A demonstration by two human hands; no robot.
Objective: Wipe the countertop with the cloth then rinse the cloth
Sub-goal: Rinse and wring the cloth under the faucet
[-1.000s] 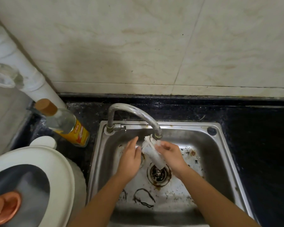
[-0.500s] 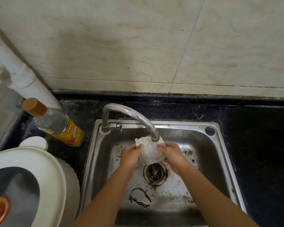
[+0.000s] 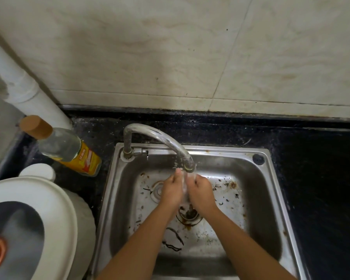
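Observation:
Both my hands are together inside the steel sink (image 3: 269,199), right under the spout of the curved tap (image 3: 160,138). The white cloth (image 3: 184,185) is squeezed between them; only a thin wet strip of it shows. My left hand (image 3: 172,191) presses on it from the left and my right hand (image 3: 201,194) from the right, fingers curled round it. Water seems to run from the spout onto the cloth. The drain (image 3: 189,216) lies just below my wrists. The black countertop (image 3: 315,178) surrounds the sink.
A clear bottle with a yellow label and brown cap (image 3: 67,146) stands left of the sink. A white lidded appliance (image 3: 28,223) fills the lower left, with a white pipe (image 3: 24,85) behind it. Dirt specks and a dark scrap (image 3: 173,239) lie on the sink floor.
The cloth was spread open between my hands under the spout; my hands have now closed together and bunched it up, so little of it shows.

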